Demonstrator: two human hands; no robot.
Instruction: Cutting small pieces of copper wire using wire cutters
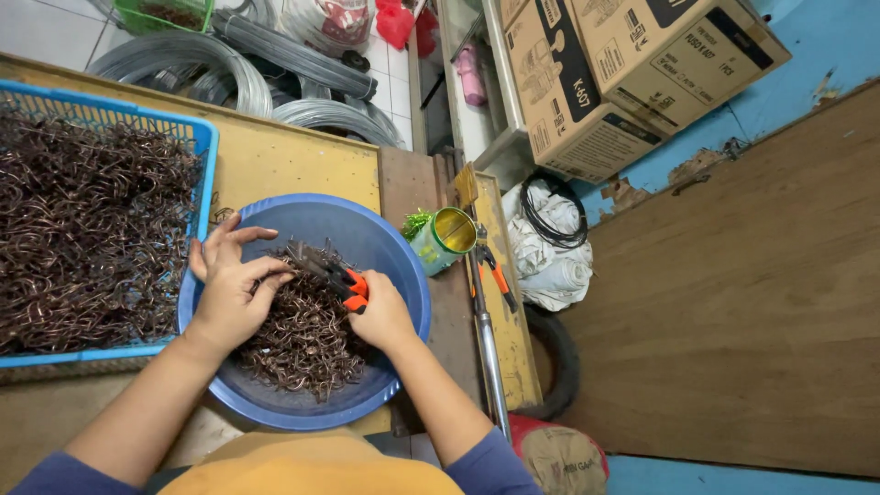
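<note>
A round blue basin (pixel 385 247) sits in front of me, holding a heap of bent brown wire pieces (pixel 307 344). My right hand (pixel 383 316) grips orange-handled pliers (pixel 341 278) over the heap, the dark jaws pointing up and left. My left hand (pixel 229 284) rests at the basin's left rim, its fingers pinching a wire piece at the pliers' jaws.
A blue plastic basket (pixel 206 137) full of the same brown wire pieces stands to the left on a yellow board. A green tin can (pixel 443 240), a second pair of orange pliers (pixel 493 268), white cloth, cardboard boxes and coils of grey wire lie beyond.
</note>
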